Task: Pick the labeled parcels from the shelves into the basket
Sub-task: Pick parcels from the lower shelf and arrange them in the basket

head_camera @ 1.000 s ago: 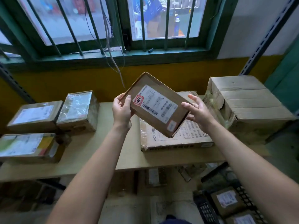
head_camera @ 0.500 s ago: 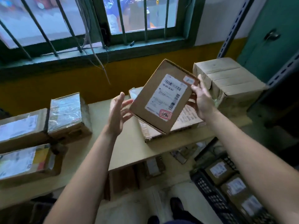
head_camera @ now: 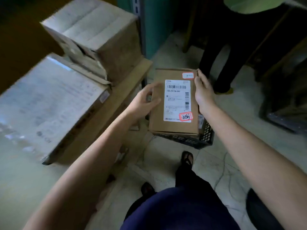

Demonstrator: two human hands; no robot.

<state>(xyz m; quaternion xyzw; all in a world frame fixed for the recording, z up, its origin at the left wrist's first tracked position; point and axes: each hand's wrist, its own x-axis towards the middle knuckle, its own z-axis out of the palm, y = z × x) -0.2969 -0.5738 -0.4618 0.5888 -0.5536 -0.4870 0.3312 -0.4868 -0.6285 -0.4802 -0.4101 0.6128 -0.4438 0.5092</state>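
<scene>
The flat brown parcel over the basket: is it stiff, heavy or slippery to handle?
Probably stiff: the flat brown parcel shows straight edges though the right hand grips only one side. Likely light for its size, for the same reason. Being flat, it should not roll in the basket.

Parcel: flat brown cardboard parcel (head_camera: 174, 103), white shipping label (head_camera: 177, 101) w/ barcodes + red stamp, face up, approx. level.
Position: above black plastic lattice basket (head_camera: 206, 135), hiding most of it.
</scene>
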